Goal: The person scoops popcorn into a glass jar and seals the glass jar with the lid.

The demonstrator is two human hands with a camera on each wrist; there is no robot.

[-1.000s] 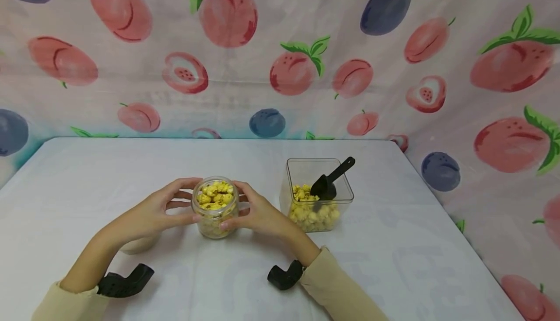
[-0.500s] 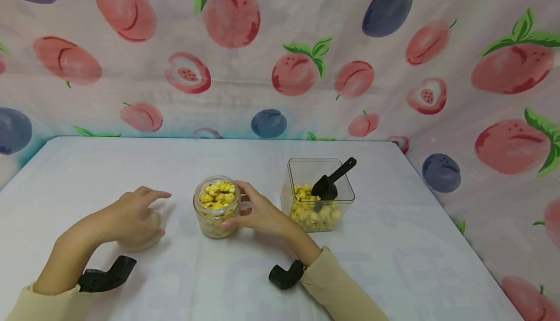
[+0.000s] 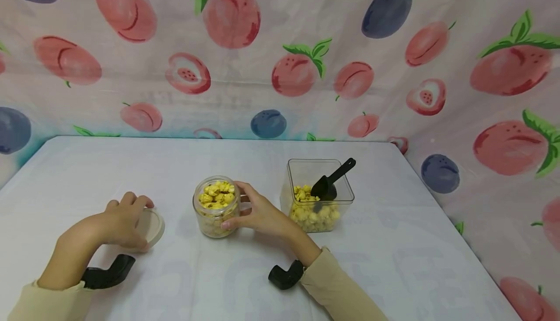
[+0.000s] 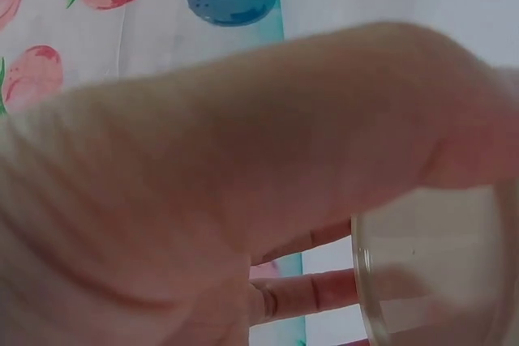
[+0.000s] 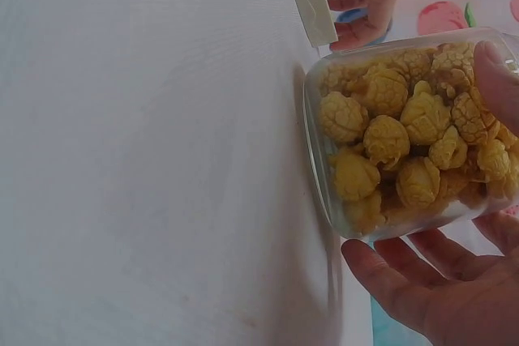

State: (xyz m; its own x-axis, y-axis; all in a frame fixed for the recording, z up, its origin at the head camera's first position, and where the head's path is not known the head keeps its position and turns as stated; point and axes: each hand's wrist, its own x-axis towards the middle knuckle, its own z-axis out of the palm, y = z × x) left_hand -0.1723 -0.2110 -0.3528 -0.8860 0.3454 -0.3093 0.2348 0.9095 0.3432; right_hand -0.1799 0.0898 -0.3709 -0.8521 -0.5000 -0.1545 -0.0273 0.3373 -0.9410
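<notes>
A clear round jar [image 3: 216,225] filled with yellow popcorn stands lidless on the white table. My right hand [image 3: 262,212] holds its right side, thumb in front and fingers behind. In the right wrist view, popcorn fills the jar [image 5: 397,131] between thumb and fingers. To the left, my left hand [image 3: 117,224] grips a round cream lid [image 3: 154,227] by its edges, with the palm covering part of it. Fingertips meet the rim of the lid [image 4: 430,261] in the left wrist view.
Right of the jar stands a clear square container [image 3: 286,199], partly filled with popcorn. A black scoop [image 3: 325,186] leans in it, handle up to the right. Behind the white table [image 3: 393,262] hangs a fruit-print cloth [image 3: 236,92].
My left hand has let go of the jar, moved left and taken hold of the cream lid. The right hand stays on the jar.
</notes>
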